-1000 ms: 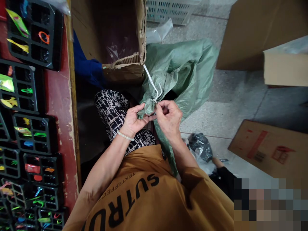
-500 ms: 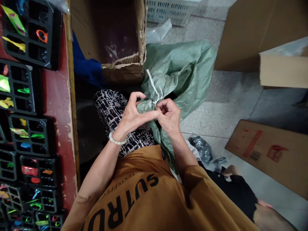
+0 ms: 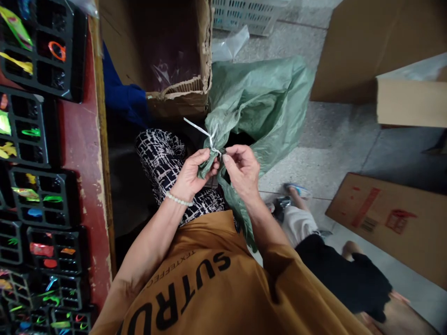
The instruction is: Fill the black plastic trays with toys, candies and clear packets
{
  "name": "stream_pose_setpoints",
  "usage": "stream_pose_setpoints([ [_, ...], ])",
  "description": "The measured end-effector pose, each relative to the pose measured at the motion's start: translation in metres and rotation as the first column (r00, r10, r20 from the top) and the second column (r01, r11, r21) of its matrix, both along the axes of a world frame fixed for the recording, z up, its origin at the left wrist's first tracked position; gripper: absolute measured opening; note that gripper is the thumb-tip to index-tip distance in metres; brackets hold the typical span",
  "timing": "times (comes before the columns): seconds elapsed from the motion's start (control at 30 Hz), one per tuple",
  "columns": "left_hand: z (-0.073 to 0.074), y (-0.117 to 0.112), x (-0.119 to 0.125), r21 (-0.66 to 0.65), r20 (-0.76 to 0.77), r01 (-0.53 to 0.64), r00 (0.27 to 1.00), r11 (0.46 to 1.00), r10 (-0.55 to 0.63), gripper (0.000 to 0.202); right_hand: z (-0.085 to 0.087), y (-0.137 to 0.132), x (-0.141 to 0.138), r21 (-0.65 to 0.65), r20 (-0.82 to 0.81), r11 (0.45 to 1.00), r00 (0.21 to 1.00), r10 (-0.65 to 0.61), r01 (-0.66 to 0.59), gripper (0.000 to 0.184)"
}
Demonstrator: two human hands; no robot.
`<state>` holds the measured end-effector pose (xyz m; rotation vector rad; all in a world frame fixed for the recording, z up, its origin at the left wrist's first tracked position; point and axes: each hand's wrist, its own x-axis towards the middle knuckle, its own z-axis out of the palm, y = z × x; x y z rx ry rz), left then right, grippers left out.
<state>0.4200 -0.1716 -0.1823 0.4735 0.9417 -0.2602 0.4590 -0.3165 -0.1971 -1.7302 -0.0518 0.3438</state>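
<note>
Our left hand (image 3: 190, 174) is closed round the bunched neck of the bag (image 3: 258, 97), which slumps just right of the box (image 3: 181, 100). Our right hand (image 3: 240, 170) pinches thumb and forefinger on the tie (image 3: 199, 130), below the box. Best, we judge: squeeze the neck tight and work close to the knot. The knot is half hidden by fingers, and the bag's contents are unseen.
</note>
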Motion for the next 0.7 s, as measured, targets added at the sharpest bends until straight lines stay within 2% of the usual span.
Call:
stream_pose_setpoints([
  [0.13, -0.0051, -0.0068, -0.0036, -0.084, 0.041, -0.029, 0.999, 0.996, 0.033, 0.012, 0.0116, 0.0065, 0.0026, -0.184, 0.166, 0.981, 0.981, 0.098, -0.067, 0.007],
  [0.33, -0.0014, -0.0116, 0.0007, 0.025, 0.021, -0.015, 1.000, 1.000, 0.015, 0.016, 0.0108, 0.0057, 0.0054, -0.285, 0.393, 0.958, 0.909, 0.139, -0.023, 0.008],
  [0.57, -0.0017, -0.0070, -0.0046, 0.235, 0.128, 0.036, 0.989, 0.971, -0.068, 0.030, 0.0120, 0.0064, 0.0043, -0.416, 0.286, 0.900, 0.921, 0.265, -0.130, 0.008],
  [0.7, 0.0009, -0.0022, -0.0050, 0.407, 0.148, 0.094, 0.975, 0.909, -0.167, 0.034, 0.0138, 0.0065, 0.0068, -0.458, 0.098, 0.854, 0.941, 0.323, -0.246, 0.003],
])
